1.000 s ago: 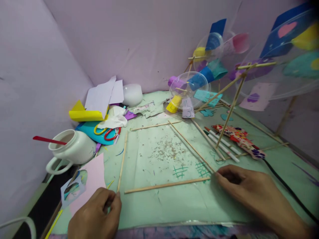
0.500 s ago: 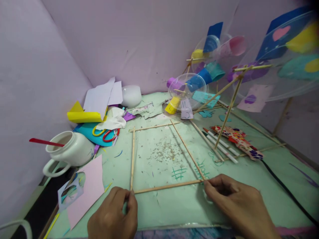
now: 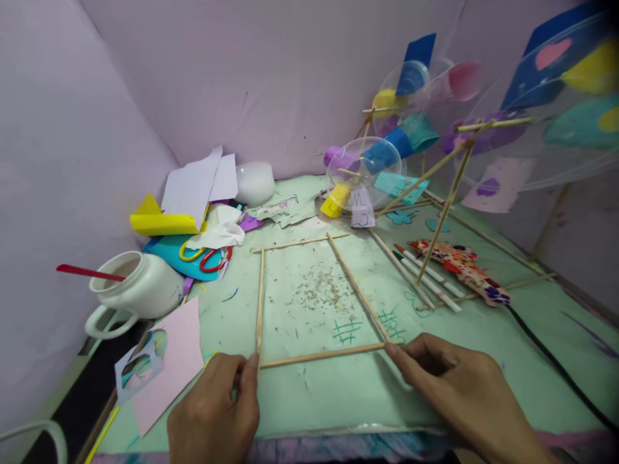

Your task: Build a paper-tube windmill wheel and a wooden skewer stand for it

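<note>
Four thin wooden sticks lie on the green table covering as a four-sided outline. My left hand point(image 3: 215, 407) is closed at the near left corner, its thumb and forefinger against the near end of the left stick point(image 3: 260, 303). At the near right corner, my right hand point(image 3: 449, 380) pinches the near end of the right stick point(image 3: 358, 288), where it crosses the near stick point(image 3: 324, 356). The far stick point(image 3: 304, 243) lies untouched, its ends beside the tops of the two side sticks. Brown crumbs and green pen marks show inside the outline.
At left stand a white pot point(image 3: 140, 290) with a red stick, pink paper point(image 3: 169, 367), and scissors point(image 3: 215, 258) among paper scraps. At right a stick stand point(image 3: 442, 212) carries plastic discs with coloured paper; markers point(image 3: 435, 280) and a patterned cloth-covered tool with a black cord point(image 3: 464, 270) lie below.
The right stick's near end has shifted slightly left with my right hand, and the near stick's tip now pokes out past it. The left stick's near end sits slightly further right.
</note>
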A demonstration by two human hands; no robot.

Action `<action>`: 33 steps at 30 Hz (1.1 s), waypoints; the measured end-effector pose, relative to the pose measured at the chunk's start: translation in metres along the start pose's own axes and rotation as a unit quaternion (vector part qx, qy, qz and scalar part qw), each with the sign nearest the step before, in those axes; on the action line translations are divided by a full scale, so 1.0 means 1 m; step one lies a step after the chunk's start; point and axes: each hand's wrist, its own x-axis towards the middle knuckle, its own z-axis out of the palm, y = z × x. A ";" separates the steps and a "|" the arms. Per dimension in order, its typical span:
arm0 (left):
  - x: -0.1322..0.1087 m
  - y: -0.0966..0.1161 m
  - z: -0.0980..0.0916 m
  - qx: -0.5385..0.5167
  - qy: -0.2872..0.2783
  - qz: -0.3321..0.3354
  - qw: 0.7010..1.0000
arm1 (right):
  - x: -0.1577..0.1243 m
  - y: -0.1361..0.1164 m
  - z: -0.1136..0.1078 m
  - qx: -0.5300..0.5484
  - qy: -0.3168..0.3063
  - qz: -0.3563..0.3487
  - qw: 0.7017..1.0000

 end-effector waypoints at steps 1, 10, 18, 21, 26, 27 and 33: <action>0.001 -0.003 -0.002 -0.012 -0.001 -0.015 1.000 | 0.001 0.001 -0.002 0.005 -0.001 -0.003 1.000; -0.001 -0.031 0.000 -0.239 -0.062 0.028 0.969 | 0.018 0.024 -0.013 0.065 0.034 -0.272 0.959; 0.000 -0.037 0.007 -0.234 -0.109 0.044 0.965 | 0.021 0.028 -0.014 0.089 -0.054 -0.295 0.950; 0.001 -0.045 0.014 -0.222 -0.109 0.040 0.968 | 0.022 0.029 -0.015 0.095 -0.069 -0.272 0.955; 0.003 -0.060 0.023 -0.197 -0.122 0.095 0.968 | 0.022 0.032 -0.012 0.091 -0.061 -0.279 0.954; 0.003 -0.060 0.022 -0.195 -0.124 0.102 0.967 | 0.022 0.032 -0.011 0.091 -0.056 -0.287 0.952; 0.024 -0.048 0.002 -0.225 -0.076 -0.047 0.970 | 0.032 0.015 -0.020 0.098 0.002 -0.290 0.952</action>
